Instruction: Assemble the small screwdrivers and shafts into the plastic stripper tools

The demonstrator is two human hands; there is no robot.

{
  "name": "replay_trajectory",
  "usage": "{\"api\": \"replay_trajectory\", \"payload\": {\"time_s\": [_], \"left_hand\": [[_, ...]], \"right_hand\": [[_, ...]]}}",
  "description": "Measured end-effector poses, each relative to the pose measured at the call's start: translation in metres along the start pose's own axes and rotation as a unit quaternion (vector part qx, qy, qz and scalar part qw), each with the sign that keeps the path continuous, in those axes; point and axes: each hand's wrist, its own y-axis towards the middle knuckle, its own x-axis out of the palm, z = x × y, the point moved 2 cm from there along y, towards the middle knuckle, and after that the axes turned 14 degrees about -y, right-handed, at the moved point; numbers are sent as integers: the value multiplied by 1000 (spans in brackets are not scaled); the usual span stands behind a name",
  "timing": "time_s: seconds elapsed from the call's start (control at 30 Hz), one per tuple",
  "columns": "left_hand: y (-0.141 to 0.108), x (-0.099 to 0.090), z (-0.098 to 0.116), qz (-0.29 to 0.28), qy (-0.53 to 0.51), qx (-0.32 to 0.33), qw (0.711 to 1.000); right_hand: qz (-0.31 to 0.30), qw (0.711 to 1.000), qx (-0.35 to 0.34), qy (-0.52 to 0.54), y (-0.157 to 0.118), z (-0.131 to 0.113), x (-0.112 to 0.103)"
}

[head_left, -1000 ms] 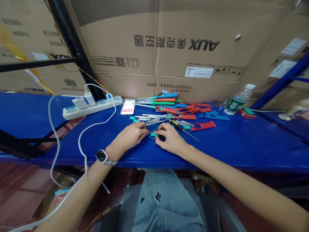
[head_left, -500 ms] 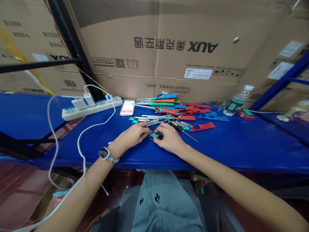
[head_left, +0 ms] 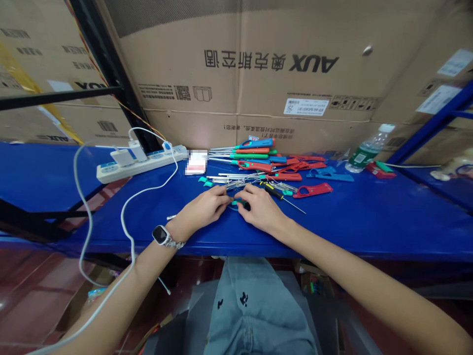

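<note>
Upside-down "AUX" marks the large carton (head_left: 177, 39); the right hand's (head_left: 260, 209) grip pinches one green part (head_left: 241, 201); whether the left hand's (head_left: 209, 206) does, one cannot tell.

Just behind the left grip (head_left: 209, 207), on that wrist, I can see a watch (head_left: 160, 235) with a dark, round-cornered face in a pale case. Its strap (head_left: 174, 242) looks silvery and mottled, rather like a chunky bracelet. The right grip (head_left: 260, 209) is bare, and so is the wrist behind it; both forearms are uncovered as well. Closer to the body than either grip are faded blue-grey trousers (head_left: 258, 308), denim by the look of them, loose and creased, with two small black marks (head_left: 244, 298) on the cloth.
</note>
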Motion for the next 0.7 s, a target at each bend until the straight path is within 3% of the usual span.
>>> {"api": "replay_trajectory", "payload": {"time_s": [0.3,0.4,0.7], "left_hand": [[-1,1,3,7,-21,-17,1000],[-1,0,4,29,-61,-48,997],[-2,1,3,35,-81,-69,994]], "right_hand": [[-105,992,-38,-61,26,0,-16],[-99,991,-60,-67,29,1,-17],[-37,999,10,19,14,7,-6]]}}
